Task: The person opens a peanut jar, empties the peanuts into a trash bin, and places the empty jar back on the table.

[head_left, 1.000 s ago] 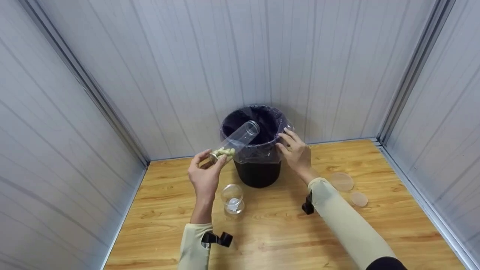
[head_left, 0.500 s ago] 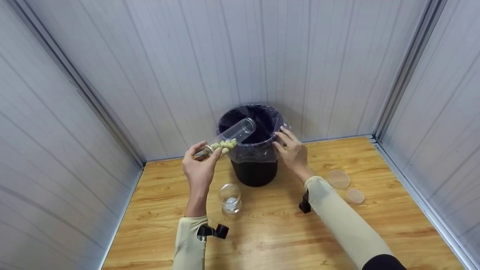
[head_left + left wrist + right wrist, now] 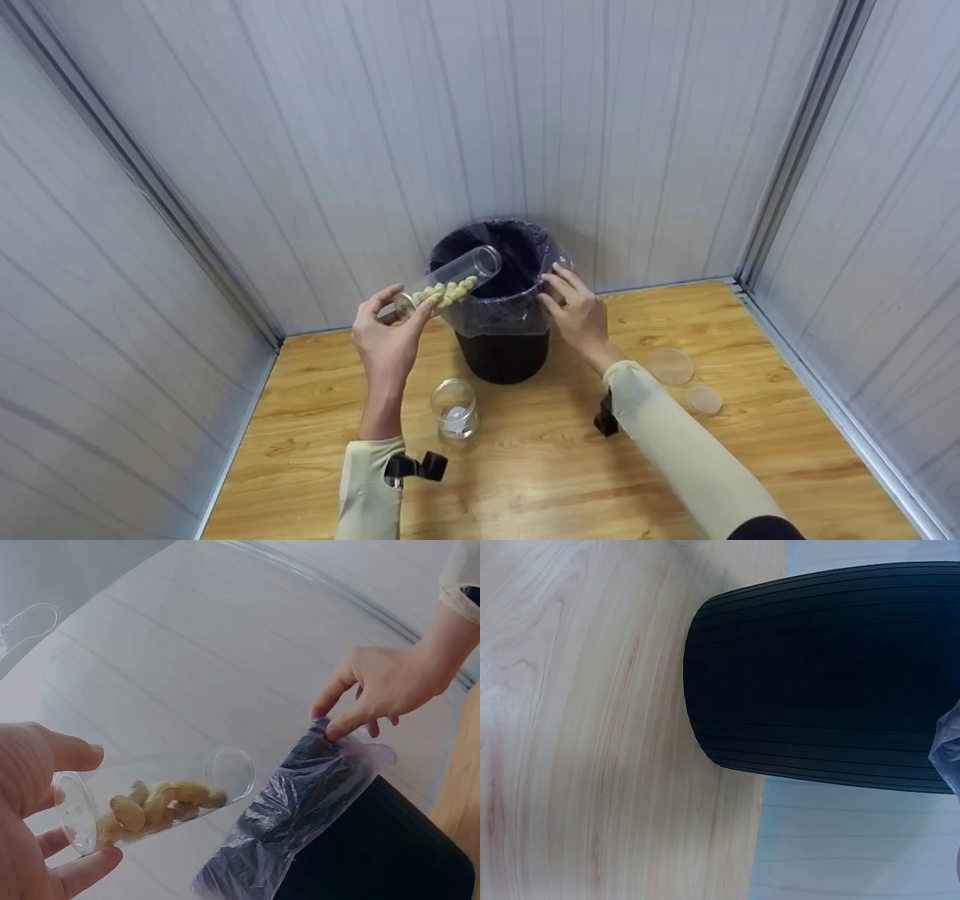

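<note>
My left hand (image 3: 386,334) grips the near end of a clear cylindrical container (image 3: 450,274), which lies tilted with its far end over the bin's opening. Shelled-looking lumps in the head view prove to be whole peanuts (image 3: 161,806) in the left wrist view, lying along the container's lower wall. A black trash bin (image 3: 502,358) stands on the floor, lined with a thin purple trash bag (image 3: 499,319) folded over its rim. At the right side of that rim, my right hand (image 3: 583,315) pinches the bag between thumb and fingers. The right wrist view shows mostly the bin's ribbed side (image 3: 817,682).
Another clear container (image 3: 454,409) stands on the wooden surface (image 3: 540,465) in front of the bin, with something white at its bottom. Two round translucent lids (image 3: 670,366) lie to the right, under the right forearm's side. Pale panel walls (image 3: 375,135) close off the back and both sides.
The peanuts have slid along the container, from a cluster by my left fingers toward its far end. My right hand keeps its place on the bag; the whole scene shifts slightly left.
</note>
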Available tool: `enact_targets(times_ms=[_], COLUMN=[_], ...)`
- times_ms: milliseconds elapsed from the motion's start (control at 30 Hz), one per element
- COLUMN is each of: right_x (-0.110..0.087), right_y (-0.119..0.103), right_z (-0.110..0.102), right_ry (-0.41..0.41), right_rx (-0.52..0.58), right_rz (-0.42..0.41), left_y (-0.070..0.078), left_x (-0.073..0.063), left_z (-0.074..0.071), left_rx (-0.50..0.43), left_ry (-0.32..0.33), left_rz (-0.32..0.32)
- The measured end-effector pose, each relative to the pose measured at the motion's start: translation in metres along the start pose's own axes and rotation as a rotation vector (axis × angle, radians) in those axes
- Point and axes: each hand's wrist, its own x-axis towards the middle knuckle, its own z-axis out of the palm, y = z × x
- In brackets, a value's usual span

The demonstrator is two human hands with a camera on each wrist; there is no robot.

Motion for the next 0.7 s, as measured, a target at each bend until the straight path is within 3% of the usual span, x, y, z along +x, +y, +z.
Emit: enact_targets(times_ms=[467, 700], right_x=[0.003, 0.003], right_y=[-0.002, -0.001], right_z=[0.001, -0.001], right_ry=[0.003, 0.010], right_rx=[0.006, 0.021], right_rz=[-0.015, 0.001], left_y=[0.006, 0.006], left_x=[0.013, 0.015], left_z=[-0.005, -0.003], left_rx=[0.080, 0.089], left_ry=[-0.015, -0.046], left_rz=[0.065, 0.059])
